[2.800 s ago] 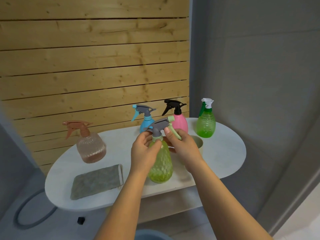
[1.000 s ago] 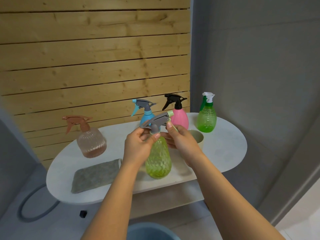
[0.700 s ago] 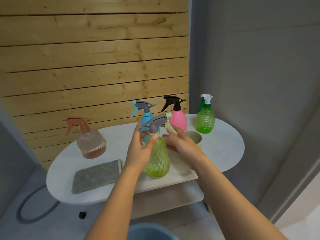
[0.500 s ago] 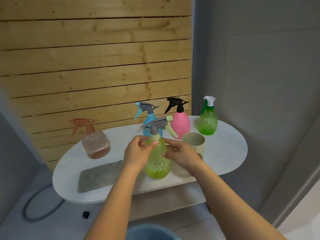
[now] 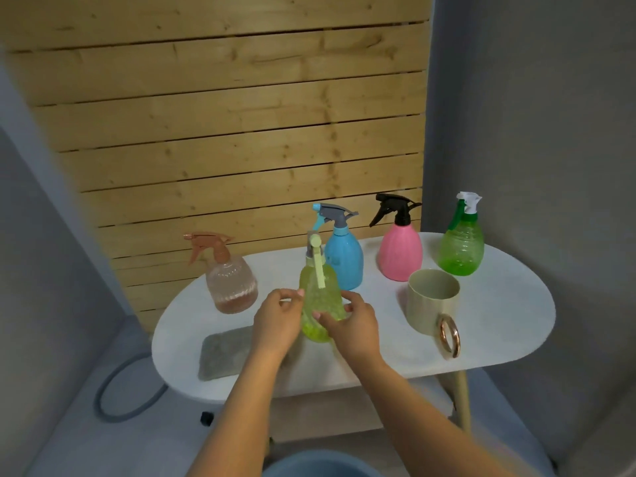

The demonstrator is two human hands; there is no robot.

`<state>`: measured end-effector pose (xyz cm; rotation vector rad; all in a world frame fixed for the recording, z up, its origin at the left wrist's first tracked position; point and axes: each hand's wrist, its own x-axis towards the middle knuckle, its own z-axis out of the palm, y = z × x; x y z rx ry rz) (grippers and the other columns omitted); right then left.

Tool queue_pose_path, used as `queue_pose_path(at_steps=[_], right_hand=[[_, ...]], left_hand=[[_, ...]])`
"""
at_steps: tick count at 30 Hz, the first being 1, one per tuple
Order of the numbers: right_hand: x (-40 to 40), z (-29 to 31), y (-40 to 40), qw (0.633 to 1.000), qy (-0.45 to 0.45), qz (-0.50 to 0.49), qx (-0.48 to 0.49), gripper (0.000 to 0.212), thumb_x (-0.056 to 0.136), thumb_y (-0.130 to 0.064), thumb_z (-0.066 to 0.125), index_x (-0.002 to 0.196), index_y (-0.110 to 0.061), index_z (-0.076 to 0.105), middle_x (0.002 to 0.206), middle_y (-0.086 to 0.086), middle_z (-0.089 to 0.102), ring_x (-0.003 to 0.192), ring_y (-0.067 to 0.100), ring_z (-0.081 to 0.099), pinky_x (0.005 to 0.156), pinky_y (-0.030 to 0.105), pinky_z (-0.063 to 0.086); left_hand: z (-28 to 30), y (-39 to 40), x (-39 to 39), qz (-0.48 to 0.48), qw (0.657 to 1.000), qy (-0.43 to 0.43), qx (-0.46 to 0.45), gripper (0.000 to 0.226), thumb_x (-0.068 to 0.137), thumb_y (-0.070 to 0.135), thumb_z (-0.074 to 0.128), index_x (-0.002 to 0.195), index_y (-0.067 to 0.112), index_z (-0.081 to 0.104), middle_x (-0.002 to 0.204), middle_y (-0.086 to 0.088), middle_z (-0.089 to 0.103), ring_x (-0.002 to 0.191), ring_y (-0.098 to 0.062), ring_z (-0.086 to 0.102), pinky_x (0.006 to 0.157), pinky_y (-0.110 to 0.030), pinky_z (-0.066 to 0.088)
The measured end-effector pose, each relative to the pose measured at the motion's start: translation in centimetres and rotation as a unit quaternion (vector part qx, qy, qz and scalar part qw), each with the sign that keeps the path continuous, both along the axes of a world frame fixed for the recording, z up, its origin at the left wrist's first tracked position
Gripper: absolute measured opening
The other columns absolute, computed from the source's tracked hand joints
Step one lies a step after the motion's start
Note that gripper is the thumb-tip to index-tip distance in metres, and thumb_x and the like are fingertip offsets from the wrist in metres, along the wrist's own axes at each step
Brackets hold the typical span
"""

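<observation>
A yellow-green spray bottle [image 5: 320, 297] with a grey head and pale green trigger stands upright near the middle of the white oval table [image 5: 499, 321]. Its trigger points toward me. My left hand [image 5: 277, 321] curls against the bottle's left side, fingertips touching it. My right hand [image 5: 351, 325] wraps round its lower right side. Both hands hide the lower part of the bottle.
Behind stand a blue spray bottle [image 5: 344, 259], a pink one [image 5: 400, 251] and a green one [image 5: 461, 246]; a brownish clear one [image 5: 232, 280] is at the left. A beige mug [image 5: 432, 297] sits to the right, a grey cloth [image 5: 223, 352] front left. A blue bucket rim [image 5: 316, 464] lies below.
Both hands have slid down from the sprayer head to the bottle's body. The bottle has turned so that its trigger faces me.
</observation>
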<state>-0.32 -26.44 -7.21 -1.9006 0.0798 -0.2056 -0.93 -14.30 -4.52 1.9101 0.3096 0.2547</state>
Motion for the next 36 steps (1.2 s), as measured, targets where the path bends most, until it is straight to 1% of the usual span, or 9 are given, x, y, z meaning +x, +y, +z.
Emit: queue_pose_path(at_steps=[2, 6, 11, 15, 22, 25, 29, 32, 36], right_hand=[[0.9, 0.1, 1.4, 1.000, 0.000, -0.013, 0.009, 0.052, 0.074, -0.022, 0.075, 0.121, -0.015, 0.053, 0.095, -0.001, 0.049, 0.102, 0.022, 0.054, 0.079, 0.024, 0.040], [2.3, 0.0, 3.2, 0.999, 0.014, -0.017, 0.026, 0.045, 0.079, -0.008, 0.062, 0.123, -0.012, 0.051, 0.114, 0.010, 0.052, 0.104, 0.026, 0.055, 0.085, 0.029, 0.044], [4.0, -0.2, 5.6, 0.998, 0.044, 0.030, 0.033, 0.043, 0.081, -0.011, 0.059, 0.122, -0.015, 0.047, 0.117, 0.007, 0.058, 0.102, 0.024, 0.057, 0.079, 0.026, 0.043], [4.9, -0.4, 6.8, 0.997, 0.040, 0.051, 0.044, 0.042, 0.082, -0.012, 0.056, 0.123, -0.016, 0.050, 0.115, 0.006, 0.062, 0.100, 0.023, 0.059, 0.078, 0.026, 0.044], [6.0, -1.2, 6.7, 0.997, 0.015, 0.064, 0.035, 0.044, 0.085, -0.010, 0.055, 0.128, -0.021, 0.053, 0.129, 0.003, 0.055, 0.114, 0.020, 0.055, 0.098, 0.033, 0.044], [6.0, -1.3, 6.4, 0.996, 0.013, 0.067, 0.049, 0.043, 0.087, -0.009, 0.055, 0.128, -0.023, 0.054, 0.131, 0.002, 0.054, 0.115, 0.018, 0.054, 0.096, 0.029, 0.043], [5.9, -1.2, 5.8, 0.996, 0.025, 0.075, 0.052, 0.042, 0.086, -0.009, 0.052, 0.125, -0.026, 0.057, 0.125, 0.004, 0.059, 0.107, 0.020, 0.058, 0.090, 0.028, 0.047], [6.2, -0.7, 4.4, 0.998, -0.003, -0.003, 0.064, 0.036, 0.086, -0.012, 0.056, 0.121, -0.020, 0.056, 0.120, 0.002, 0.058, 0.099, 0.016, 0.057, 0.079, 0.023, 0.043], [8.0, 0.5, 1.6, 0.985, -0.043, -0.151, 0.064, 0.052, 0.080, -0.016, 0.068, 0.126, -0.011, 0.044, 0.123, 0.007, 0.046, 0.113, 0.024, 0.047, 0.097, 0.037, 0.043]], left_hand=[[-0.3, 0.7, 0.4, -0.005, 1.000, -0.007, -0.027, 0.008, 0.093, 0.022, 0.055, 0.095, 0.019, 0.062, 0.097, 0.000, 0.067, 0.097, -0.019, 0.064, 0.092, -0.047, 0.051], [-0.2, 1.5, 1.7, -0.021, 0.998, -0.001, -0.061, 0.023, 0.094, 0.017, 0.052, 0.115, 0.020, 0.060, 0.109, 0.004, 0.066, 0.101, -0.013, 0.062, 0.097, -0.042, 0.049], [-0.4, 3.2, 4.6, -0.022, 0.998, 0.053, 0.004, 0.057, 0.092, 0.017, 0.047, 0.147, 0.025, 0.033, 0.129, -0.019, 0.053, 0.115, -0.032, 0.055, 0.099, -0.045, 0.045], [-0.6, 4.4, 6.8, -0.025, 0.997, 0.059, 0.035, 0.056, 0.091, 0.017, 0.049, 0.145, 0.024, 0.036, 0.130, -0.018, 0.050, 0.112, -0.030, 0.056, 0.100, -0.044, 0.044], [-1.5, 5.0, 8.3, -0.050, 0.996, 0.008, -0.069, 0.042, 0.092, 0.009, 0.046, 0.130, 0.027, 0.054, 0.126, -0.005, 0.058, 0.110, -0.020, 0.060, 0.100, -0.046, 0.046], [-1.4, 4.9, 8.5, -0.054, 0.995, 0.008, -0.078, 0.043, 0.091, 0.006, 0.046, 0.128, 0.027, 0.055, 0.124, -0.004, 0.060, 0.106, -0.020, 0.062, 0.099, -0.045, 0.047], [-1.7, 4.2, 7.9, -0.029, 0.998, 0.011, -0.051, 0.052, 0.091, 0.007, 0.048, 0.142, 0.017, 0.041, 0.143, -0.006, 0.045, 0.126, -0.023, 0.049, 0.107, -0.040, 0.039], [-1.9, 2.7, 6.6, 0.087, 0.996, -0.028, 0.013, 0.050, 0.087, 0.005, 0.052, 0.136, 0.011, 0.042, 0.135, -0.009, 0.047, 0.123, -0.026, 0.047, 0.098, -0.031, 0.039], [-1.5, 0.7, 5.8, 0.094, 0.992, -0.071, 0.039, 0.030, 0.085, 0.002, 0.049, 0.113, 0.012, 0.053, 0.116, -0.009, 0.052, 0.091, -0.013, 0.050, 0.077, -0.024, 0.038]])
